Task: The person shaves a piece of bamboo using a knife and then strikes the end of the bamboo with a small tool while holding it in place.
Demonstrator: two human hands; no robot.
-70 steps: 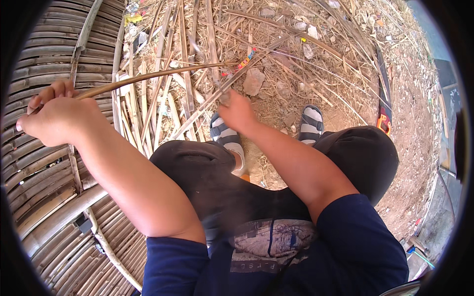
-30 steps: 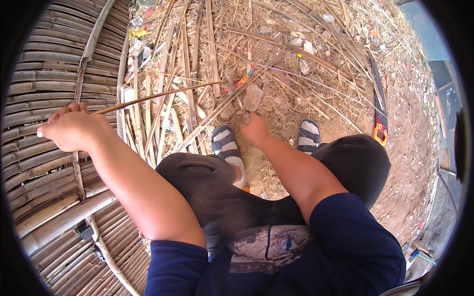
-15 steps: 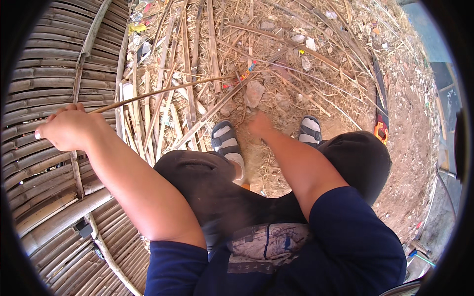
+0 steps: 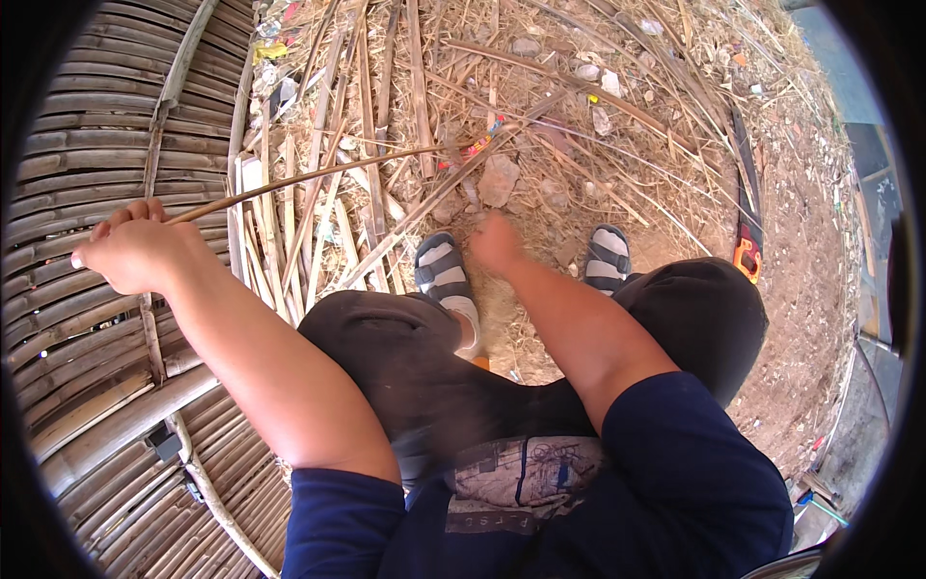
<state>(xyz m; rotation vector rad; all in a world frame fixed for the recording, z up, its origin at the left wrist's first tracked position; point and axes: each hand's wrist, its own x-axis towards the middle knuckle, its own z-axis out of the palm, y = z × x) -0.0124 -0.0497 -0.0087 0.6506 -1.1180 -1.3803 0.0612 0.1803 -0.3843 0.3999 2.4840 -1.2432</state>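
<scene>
My left hand (image 4: pixel 133 246) is closed around the near end of a long thin bamboo strip (image 4: pixel 289 183) at the left. The strip slants up and right over the littered ground to near the middle. Between my sandalled feet, my right hand (image 4: pixel 495 243) is closed in a fist and smeared by motion. A faint greyish streak (image 4: pixel 471 191) rises just beyond it, too blurred to name. The strip's far end passes near a small red and blue wrapper (image 4: pixel 480 140).
Split bamboo slats (image 4: pixel 368 135) and straw cover the ground ahead. A bamboo-slat wall or platform (image 4: pixel 87 174) fills the left. A handsaw (image 4: pixel 747 253) with an orange and black handle lies at the right. A flat stone (image 4: pixel 498 180) sits ahead of my feet.
My right hand has shifted slightly left and nearer my left foot. The left hand stays almost still, and the strip's far end has moved slightly.
</scene>
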